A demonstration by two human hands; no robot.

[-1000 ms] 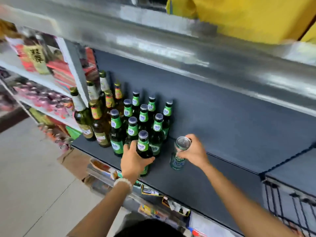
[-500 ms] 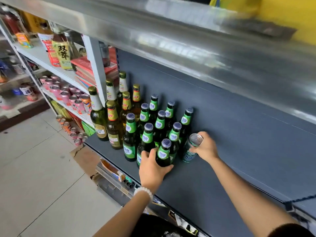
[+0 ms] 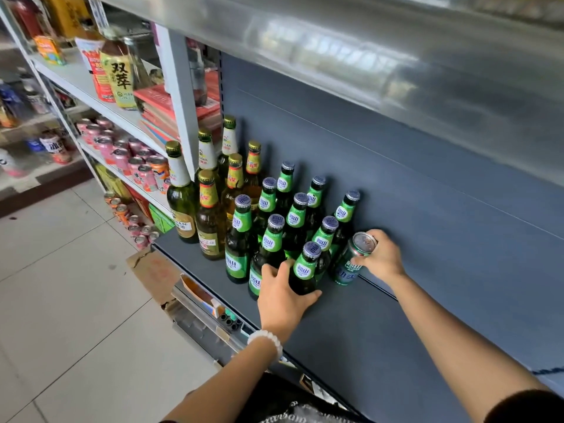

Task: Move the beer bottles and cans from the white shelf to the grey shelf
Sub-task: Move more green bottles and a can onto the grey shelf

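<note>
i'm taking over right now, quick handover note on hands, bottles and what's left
Left hand grips the front green-label bottle standing on the grey shelf.
Right hand holds a tilted green can at the right edge of the bottle group.
Done: many bottles stand on the grey shelf.
Left: set down both, release. The white shelf shows no beer from this view.

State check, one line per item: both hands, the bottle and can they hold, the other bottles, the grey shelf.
left hand: grips the front green bottle low on its body
front green bottle: upright on the shelf, capped
right hand: grips the beer can
beer can: tilted, top sealed
other green bottles: upright, capped, clustered
gold-capped bottles: upright, capped
grey shelf: right part bare
</note>
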